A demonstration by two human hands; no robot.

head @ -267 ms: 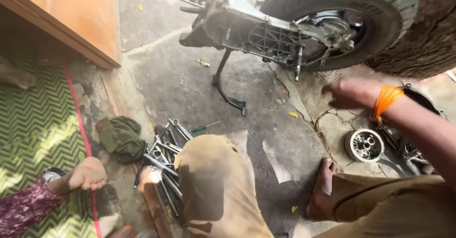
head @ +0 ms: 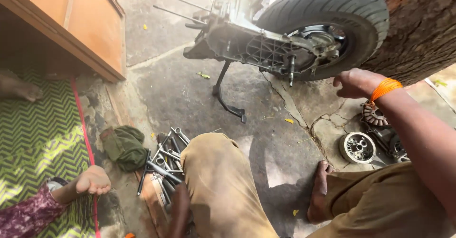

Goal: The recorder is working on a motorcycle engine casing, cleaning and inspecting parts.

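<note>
Right hand (head: 354, 83) neared engine (head: 266, 48), untouched

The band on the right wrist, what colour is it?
Orange. The band sits just behind the right hand, clearest in the head view.

No package is in view; no label shows on any thing; no sign stands on a wall or on the ground; no screen is there either.
</note>
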